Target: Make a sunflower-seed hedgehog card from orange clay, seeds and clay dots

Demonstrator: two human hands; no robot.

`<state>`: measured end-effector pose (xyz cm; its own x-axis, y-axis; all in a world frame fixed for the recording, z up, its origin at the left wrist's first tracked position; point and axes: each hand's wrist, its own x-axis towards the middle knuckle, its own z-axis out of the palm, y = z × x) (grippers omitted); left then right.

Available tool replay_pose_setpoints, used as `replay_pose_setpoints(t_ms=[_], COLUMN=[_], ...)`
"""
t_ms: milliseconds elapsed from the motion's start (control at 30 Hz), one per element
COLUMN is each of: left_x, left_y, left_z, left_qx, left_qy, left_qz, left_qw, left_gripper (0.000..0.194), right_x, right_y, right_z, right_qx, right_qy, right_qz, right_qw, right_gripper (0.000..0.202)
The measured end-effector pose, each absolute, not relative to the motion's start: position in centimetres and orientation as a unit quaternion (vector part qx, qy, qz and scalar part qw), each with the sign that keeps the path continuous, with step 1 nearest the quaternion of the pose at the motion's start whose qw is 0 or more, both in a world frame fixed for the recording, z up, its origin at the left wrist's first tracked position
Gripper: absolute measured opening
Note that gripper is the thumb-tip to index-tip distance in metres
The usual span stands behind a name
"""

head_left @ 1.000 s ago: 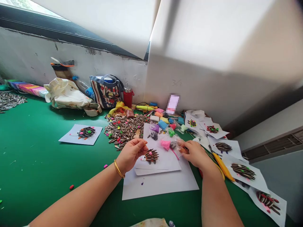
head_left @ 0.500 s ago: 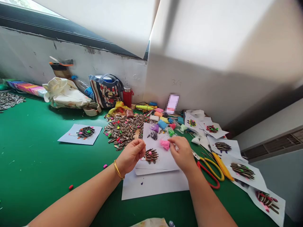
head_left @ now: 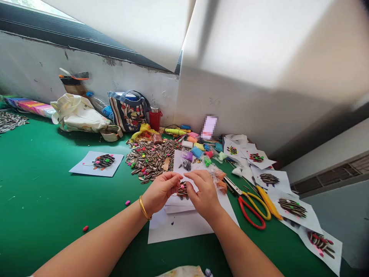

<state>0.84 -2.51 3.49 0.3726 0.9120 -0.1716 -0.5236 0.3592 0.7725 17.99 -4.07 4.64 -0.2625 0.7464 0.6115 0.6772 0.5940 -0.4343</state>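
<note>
At the near edge of the green table [head_left: 57, 184], a pale cloth [head_left: 184, 271] shows below my two forearms. Ahead of it, a large white sheet [head_left: 198, 225] lies flat, bearing smaller paper [head_left: 177, 208] under my hands. My left hand [head_left: 163, 190], a gold bracelet [head_left: 143, 207] at its wrist, presses thumb and forefinger together at the tips; I cannot tell whether they pinch anything. My right hand [head_left: 203, 194] faces it with fingers curled, thumb and forefinger spread apart, the fingertips near the left ones but not touching.

The seed hedgehog [head_left: 182, 190] lies on the smaller paper, just below the left fingertips and between my hands, partly covered by the right hand; neither grip holds it. Red-and-yellow scissors [head_left: 253, 215] rest right of my right hand, beside a yellow cutter [head_left: 269, 202], with orange clay [head_left: 221, 186] in clear wrap nearer the fingers. Hedgehog cards [head_left: 292, 207] line the right side; a single card [head_left: 98, 163] lies well apart to the left.

Beyond my hands sit wrapped clay packets [head_left: 197, 152] in several colors and a heap of striped seeds [head_left: 152, 157] dotted with bright beads. Farther back, a white bag [head_left: 82, 115], a striped bag [head_left: 129, 111] and a red bottle [head_left: 155, 118] stand near the wall [head_left: 170, 90].
</note>
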Motion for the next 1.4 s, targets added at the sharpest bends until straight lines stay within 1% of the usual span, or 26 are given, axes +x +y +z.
replay_pose_setpoints(t_ms=[100, 200, 333, 433, 567, 633, 700, 800, 900, 1000, 1100, 1233, 1300, 1400], left_x=[1.0, 1.3, 1.5, 1.4, 1.4, 1.5, 1.4, 1.3, 1.2, 1.3, 1.2, 0.6, 0.4, 0.3], left_y=[-2.7, -2.9, -3.1, -3.2, -3.4, -3.4, -3.4, -3.2, -3.2, -3.3, -3.2, -2.7, -2.5, -2.5], left_z=[3.4, 3.5, 3.7, 3.6, 3.3, 3.4, 3.6, 4.1, 4.4, 4.4, 4.4, 4.6, 4.6, 4.6], left_qx=[0.355, 0.391, 0.402, 0.403, 0.388, 0.379, 0.347, 0.243, 0.156, 0.126, 0.110, 0.079, 0.071, 0.082], left_qy=[0.328, 0.317, 0.316, 0.340, 0.330, 0.317, 0.297, 0.254, 0.200, 0.168, 0.156, 0.156, 0.164, 0.174], left_qz=[0.461, 0.447, 0.436, 0.436, 0.437, 0.436, 0.438, 0.438, 0.436, 0.428, 0.423, 0.462, 0.479, 0.472], left_qw=[0.744, 0.740, 0.740, 0.729, 0.741, 0.752, 0.774, 0.827, 0.863, 0.879, 0.886, 0.869, 0.859, 0.860], left_gripper=[0.030, 0.025, 0.029, 0.032, 0.032, 0.036, 0.044, 0.057, 0.061, 0.066, 0.072, 0.074, 0.074, 0.069], right_x=[17.3, 16.9, 17.1, 17.2, 17.1, 17.2, 17.4, 17.6, 17.2, 16.2, 15.6, 15.5, 15.4, 15.3], right_y=[-4.6, -4.8, -4.8, -4.7, -4.7, -4.7, -4.6, -4.6, -4.7, -4.8, -4.9, -5.4, -5.6, -5.6], right_z=[5.0, 5.0, 4.6, 4.3, 4.2, 4.1, 4.1, 4.0, 3.8, 3.5, 3.5, 3.6, 3.5, 3.2], right_qx=[-0.442, -0.438, -0.427, -0.416, -0.397, -0.392, -0.396, -0.405, -0.385, -0.359, -0.357, -0.350, -0.319, -0.299], right_qy=[-0.796, -0.802, -0.806, -0.804, -0.797, -0.795, -0.791, -0.783, -0.796, -0.825, -0.845, -0.879, -0.901, -0.911], right_qz=[0.058, 0.068, 0.071, 0.079, 0.096, 0.098, 0.090, 0.074, 0.078, 0.084, 0.066, 0.040, 0.027, -0.006], right_qw=[0.409, 0.401, 0.404, 0.418, 0.444, 0.452, 0.458, 0.466, 0.460, 0.428, 0.393, 0.322, 0.294, 0.284], right_gripper=[0.024, 0.024, 0.028, 0.022, 0.014, 0.012, 0.012, 0.017, 0.024, 0.026, 0.029, 0.036, 0.044, 0.065])
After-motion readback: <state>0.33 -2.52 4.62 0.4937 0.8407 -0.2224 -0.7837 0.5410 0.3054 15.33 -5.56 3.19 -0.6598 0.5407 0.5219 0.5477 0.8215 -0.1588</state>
